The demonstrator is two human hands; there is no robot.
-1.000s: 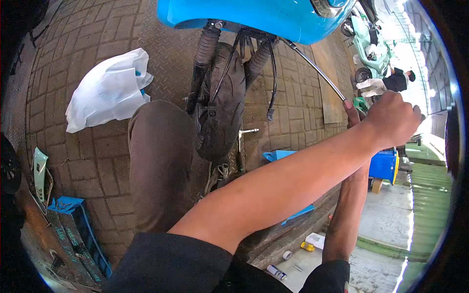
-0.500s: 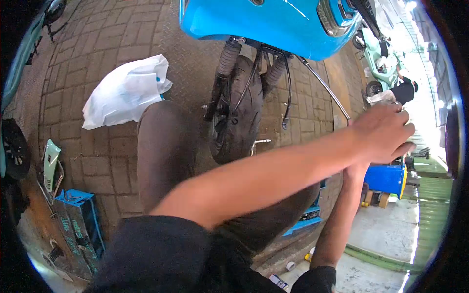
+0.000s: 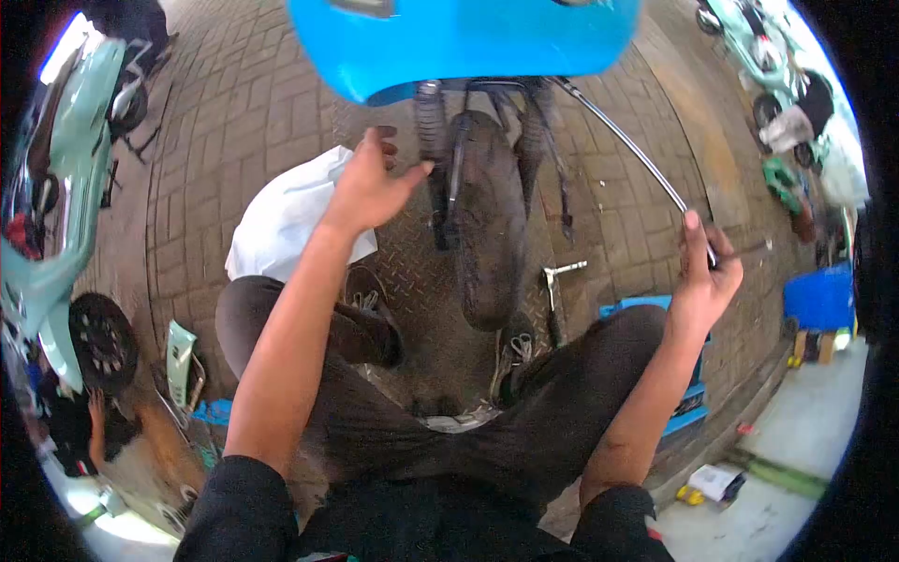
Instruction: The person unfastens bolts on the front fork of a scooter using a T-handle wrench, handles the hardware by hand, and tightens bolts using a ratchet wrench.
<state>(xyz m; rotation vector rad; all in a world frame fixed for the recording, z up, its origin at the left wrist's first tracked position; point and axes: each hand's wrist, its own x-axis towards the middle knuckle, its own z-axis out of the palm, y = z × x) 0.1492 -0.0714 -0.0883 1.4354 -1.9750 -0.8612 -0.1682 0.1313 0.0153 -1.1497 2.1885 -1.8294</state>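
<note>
My right hand [image 3: 709,267] is closed round the handle end of a long chrome T-handle wrench [image 3: 637,150]. Its shaft slants up to the underside of the blue scooter body [image 3: 468,42], where the tip is hidden. My left hand [image 3: 375,183] holds nothing; its thumb and fingers are apart, beside the left fork leg [image 3: 429,122]. Between my knees stands the scooter's black front wheel [image 3: 492,225]. A dark cable [image 3: 562,192] hangs to the right of the wheel.
A white plastic bag [image 3: 281,220] lies beyond my left knee. Another T-handle tool [image 3: 552,290] rests on the floor near my right shoe. Blue metal pieces [image 3: 688,403] sit by my right leg. Pale green scooters [image 3: 80,169] stand at both sides, with other people near them.
My left hand has swung back from the wrench's handle end to the left side of the fork. The view has turned left. My right hand is still on the wrench.
</note>
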